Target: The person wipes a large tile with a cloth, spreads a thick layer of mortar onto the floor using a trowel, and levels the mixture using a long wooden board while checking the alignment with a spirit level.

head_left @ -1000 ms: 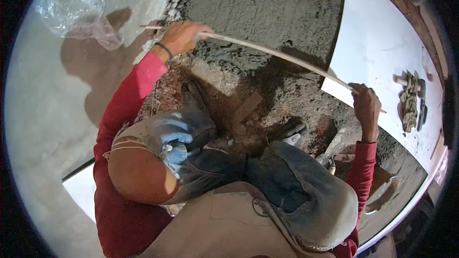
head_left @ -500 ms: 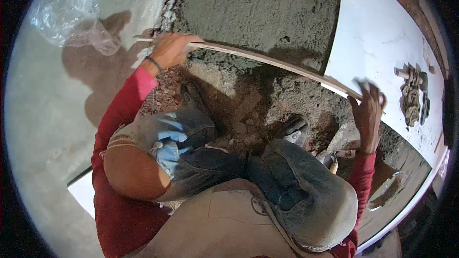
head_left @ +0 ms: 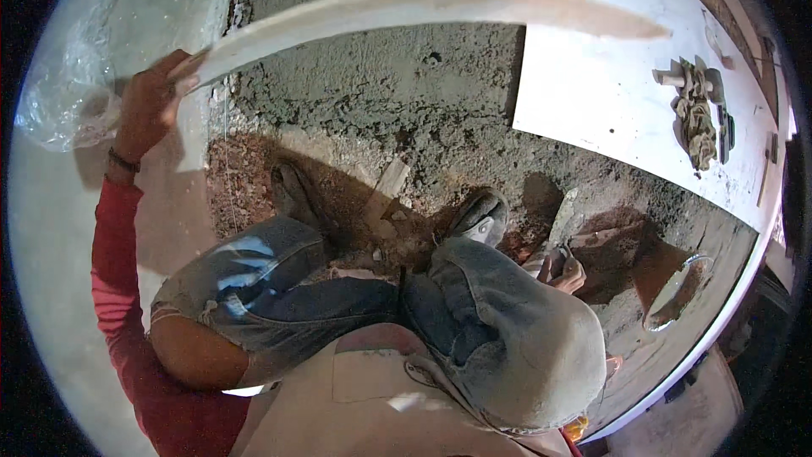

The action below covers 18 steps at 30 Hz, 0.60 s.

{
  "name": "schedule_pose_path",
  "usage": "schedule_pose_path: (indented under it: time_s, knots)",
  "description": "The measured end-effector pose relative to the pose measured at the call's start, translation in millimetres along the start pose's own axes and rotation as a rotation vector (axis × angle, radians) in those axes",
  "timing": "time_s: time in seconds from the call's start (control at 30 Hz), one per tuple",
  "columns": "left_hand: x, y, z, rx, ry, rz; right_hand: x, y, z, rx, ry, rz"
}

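Crouching over a rough bed of grey mortar (head_left: 406, 93), you have your left hand (head_left: 150, 101) raised at the upper left with its fingers wrapped around one end of a long, pale straightedge (head_left: 423, 4). The straightedge runs from that hand across the top of the view to the right, lifted clear of the mortar below it, and its far end hangs over the near edge of a large white tile (head_left: 609, 110); it looks bowed, as straight edges do near the rim of this view. Your right hand (head_left: 562, 269) is down low by your right knee, fingers loosely curled and partly hidden behind the knee; you can't tell whether it holds anything. Your shoes (head_left: 482, 218) stand in reddish-brown rubble (head_left: 372, 220) between the mortar and your knees. Behind the left hand lies a crumpled sheet of clear plastic (head_left: 72, 76) on the smooth grey floor (head_left: 59, 228). On the white tile, well apart from the straightedge's end, sits a small heap of odds and ends (head_left: 698, 110). A shallow metal pan (head_left: 677, 288) rests at the lower right, near the right hand.
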State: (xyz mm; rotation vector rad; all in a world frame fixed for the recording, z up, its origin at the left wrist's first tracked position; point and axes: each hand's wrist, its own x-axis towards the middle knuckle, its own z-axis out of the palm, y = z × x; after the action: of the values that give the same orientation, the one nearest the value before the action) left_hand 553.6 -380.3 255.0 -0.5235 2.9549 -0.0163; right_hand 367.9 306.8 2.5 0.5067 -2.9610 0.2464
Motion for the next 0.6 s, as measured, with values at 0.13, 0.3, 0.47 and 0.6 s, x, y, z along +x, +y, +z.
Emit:
schedule_pose_path:
  time_s: [0.13,0.3,0.47,0.6]
  knots:
    - [-13.4,3.1,-2.2,0.098,0.044,-0.028,15.9,20.1,1.2,-0.071,-0.171,0.095]
    - [-38.8,12.6,-8.7,0.015,0.203,-0.238,23.3,53.0,-12.5,-0.059,-0.298,0.211]
    - [-52.6,28.3,-11.0,-0.15,0.084,-0.588,60.6,-45.8,-41.9,0.595,-0.714,0.372]
    - [-68.4,28.4,4.9,0.08,0.379,-0.128,92.6,-163.2,-12.7,0.538,-0.612,-0.247]
